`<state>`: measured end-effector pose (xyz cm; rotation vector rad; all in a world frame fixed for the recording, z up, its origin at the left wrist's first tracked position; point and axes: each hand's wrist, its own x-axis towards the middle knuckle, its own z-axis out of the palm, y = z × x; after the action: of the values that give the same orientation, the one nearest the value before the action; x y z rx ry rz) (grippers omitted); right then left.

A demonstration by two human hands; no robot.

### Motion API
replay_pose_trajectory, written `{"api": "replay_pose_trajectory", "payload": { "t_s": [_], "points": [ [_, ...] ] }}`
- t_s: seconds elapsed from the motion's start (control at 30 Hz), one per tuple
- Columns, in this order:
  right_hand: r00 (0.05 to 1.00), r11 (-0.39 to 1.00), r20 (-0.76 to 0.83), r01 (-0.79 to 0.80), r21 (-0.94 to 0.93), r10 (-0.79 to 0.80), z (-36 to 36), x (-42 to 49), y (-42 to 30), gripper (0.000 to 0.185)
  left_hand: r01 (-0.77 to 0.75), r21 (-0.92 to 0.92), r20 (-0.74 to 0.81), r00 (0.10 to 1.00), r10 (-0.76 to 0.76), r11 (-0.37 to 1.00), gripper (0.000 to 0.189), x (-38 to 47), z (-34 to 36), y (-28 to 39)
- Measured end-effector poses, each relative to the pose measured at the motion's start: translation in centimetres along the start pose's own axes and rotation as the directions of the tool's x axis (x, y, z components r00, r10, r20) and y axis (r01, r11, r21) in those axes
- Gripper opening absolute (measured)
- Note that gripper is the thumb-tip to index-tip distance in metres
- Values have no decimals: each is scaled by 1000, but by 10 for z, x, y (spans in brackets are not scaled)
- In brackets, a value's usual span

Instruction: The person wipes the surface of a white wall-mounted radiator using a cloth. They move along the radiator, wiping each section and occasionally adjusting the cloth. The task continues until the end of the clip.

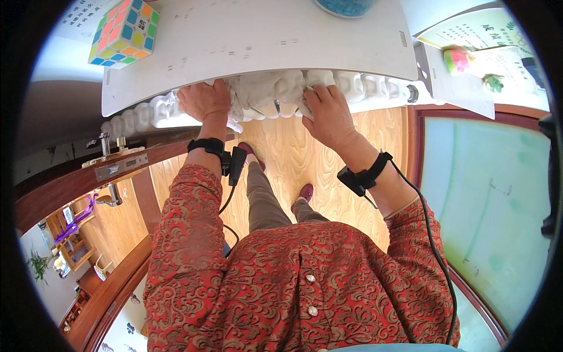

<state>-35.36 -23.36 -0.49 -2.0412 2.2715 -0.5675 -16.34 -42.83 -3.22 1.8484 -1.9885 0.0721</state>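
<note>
A white column radiator (365, 88) runs beneath the front edge of a white board (281, 39). A whitish, crumpled cloth (236, 99) lies against the radiator columns in the middle, much the same colour as them. My left hand (204, 101) grips the cloth's left part, its fingertips hidden under the board's edge. My right hand (330, 115) has its fingers bent over a white fold of cloth (305, 109) at the radiator's front. Between the hands, pale folds and radiator columns are hard to tell apart.
A puzzle cube (125, 33) stands at the board's left, a round blue-filled container (345, 5) at its back. Small toys (457, 60) and printed sheets lie at right. A wooden door edge with lock (123, 167) is left; a frosted glass panel (484, 198) is right.
</note>
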Motion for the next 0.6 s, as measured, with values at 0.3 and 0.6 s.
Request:
{"api": "replay_pose_trajectory", "payload": {
  "t_s": [0.3, 0.6],
  "points": [
    [988, 889, 141, -117, 443, 60, -13, -31, 2, 39, 7, -41, 3, 1000, -7, 999, 47, 0, 1, -1],
    [991, 1000, -134, 31, 2, -31, 2, -2, 9, 38, 0, -55, -47, 999, -3, 999, 54, 0, 5, -3]
  ]
}}
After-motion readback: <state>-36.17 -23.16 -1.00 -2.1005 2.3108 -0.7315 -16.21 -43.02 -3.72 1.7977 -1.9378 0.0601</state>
